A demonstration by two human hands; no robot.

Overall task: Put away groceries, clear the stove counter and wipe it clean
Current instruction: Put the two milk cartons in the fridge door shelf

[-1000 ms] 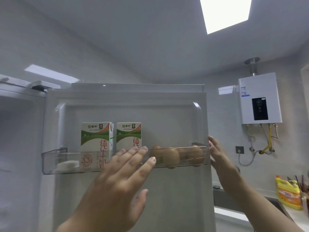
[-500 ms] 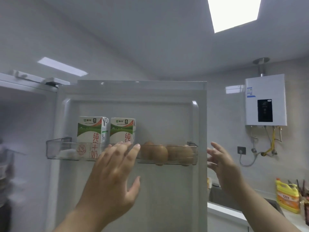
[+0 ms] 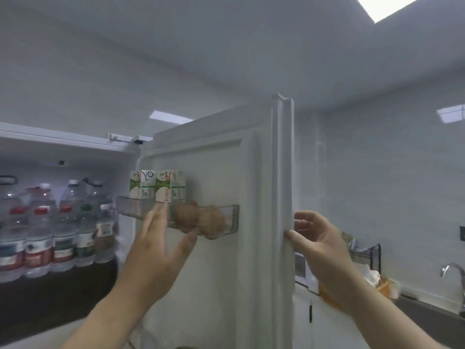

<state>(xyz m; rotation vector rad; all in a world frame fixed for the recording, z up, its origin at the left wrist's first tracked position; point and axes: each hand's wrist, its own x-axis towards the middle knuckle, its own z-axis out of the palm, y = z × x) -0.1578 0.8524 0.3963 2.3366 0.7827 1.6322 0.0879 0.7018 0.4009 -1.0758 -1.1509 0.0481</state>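
Standing at the open fridge, the person faces the inner side of the fridge door [image 3: 251, 260]. Two milk cartons [image 3: 166, 188] stand upright, side by side, at the hinge end of the clear door shelf [image 3: 234, 219]. Brown eggs [image 3: 211, 222] lie at the shelf's outer end, close to its corner. The left hand [image 3: 156, 248] is raised with straight, spread fingers. Its fingertips are at the shelf's front wall below the nearer carton, and I cannot tell whether they touch it. The right hand [image 3: 319, 243] grips the door's free edge, thumb on the inner side and fingers curled behind. Water bottles [image 3: 63, 222] crowd the shelf inside the fridge, up to its front edge.
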